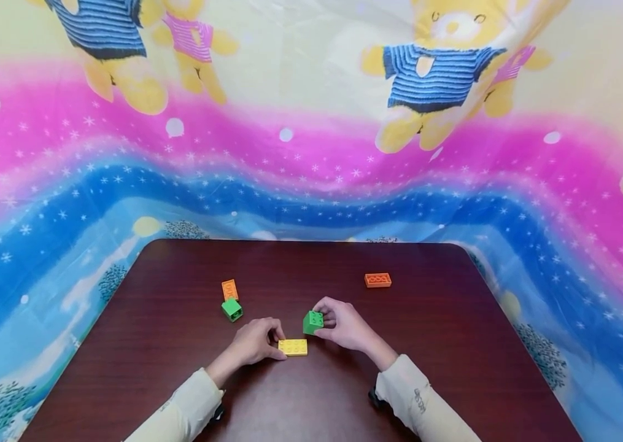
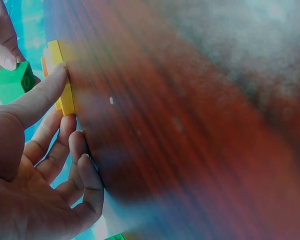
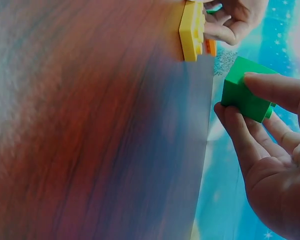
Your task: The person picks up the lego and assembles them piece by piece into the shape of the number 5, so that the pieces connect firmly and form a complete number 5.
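Note:
A flat yellow building brick [image 1: 293, 347] lies studs up on the dark table, near the middle. My left hand [image 1: 256, 341] grips its left end, thumb on the near side and fingertips at the far side. In the left wrist view the thumb presses along the yellow brick [image 2: 68, 95]. My right hand [image 1: 346, 325] pinches a green cube-shaped brick [image 1: 313, 322] between thumb and fingers, just beyond the yellow brick's right end. The right wrist view shows that green brick [image 3: 247, 90] held above the tabletop, its studs turned toward the palm.
Farther back on the left, another green brick [image 1: 231, 310] lies on its side against an orange brick [image 1: 229, 289]. A second orange brick [image 1: 378, 280] sits at the back right, hollow side showing. Behind the table [image 1: 300, 264] hangs a patterned cloth [image 1: 311, 153] with bears.

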Demonstrator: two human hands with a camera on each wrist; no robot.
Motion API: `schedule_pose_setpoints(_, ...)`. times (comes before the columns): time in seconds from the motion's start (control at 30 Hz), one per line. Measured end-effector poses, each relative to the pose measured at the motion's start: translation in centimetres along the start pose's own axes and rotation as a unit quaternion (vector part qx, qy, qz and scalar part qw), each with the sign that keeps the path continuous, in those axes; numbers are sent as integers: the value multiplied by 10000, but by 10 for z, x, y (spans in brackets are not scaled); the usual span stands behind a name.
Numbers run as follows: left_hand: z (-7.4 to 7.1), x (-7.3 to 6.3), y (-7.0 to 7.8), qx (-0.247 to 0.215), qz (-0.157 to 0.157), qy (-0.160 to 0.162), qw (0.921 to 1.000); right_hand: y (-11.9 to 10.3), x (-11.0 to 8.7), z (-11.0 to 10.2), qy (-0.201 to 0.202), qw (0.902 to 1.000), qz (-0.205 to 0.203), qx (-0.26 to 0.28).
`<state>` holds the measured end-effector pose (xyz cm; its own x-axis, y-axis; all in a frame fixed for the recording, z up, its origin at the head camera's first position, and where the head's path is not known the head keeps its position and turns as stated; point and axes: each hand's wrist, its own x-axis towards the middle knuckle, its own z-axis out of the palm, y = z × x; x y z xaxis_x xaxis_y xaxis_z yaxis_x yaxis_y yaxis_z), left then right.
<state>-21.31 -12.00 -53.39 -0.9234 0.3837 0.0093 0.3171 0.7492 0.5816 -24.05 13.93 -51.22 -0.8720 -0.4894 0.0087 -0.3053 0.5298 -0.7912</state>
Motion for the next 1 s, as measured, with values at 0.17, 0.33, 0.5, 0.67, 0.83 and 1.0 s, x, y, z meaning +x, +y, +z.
schedule_pose_setpoints(0.17,1,0,-2,-9,30,1,10000,-2,-2,4,-109,9999,50,60)
schedule_pose_setpoints(0.33,1,-1,-2,12,61,32,10000,-5,-3,6,-235,9996,91,132)
schedule_pose_setpoints(0.5,0,0,-3,28,48,14,10000,-8,-4,8,-415,9990,50,135)
schedule_pose_setpoints(0.67,1,1,-3,39,63,32,10000,-8,-5,10,-535,9986,21,39)
schedule_pose_setpoints(0.83,1,2,-3,29,61,26,10000,-7,-5,12,-600,9982,-10,8)
schedule_pose_setpoints(1.0,1,1,-3,36,45,11,10000,-5,-4,15,-619,9980,-110,-40)
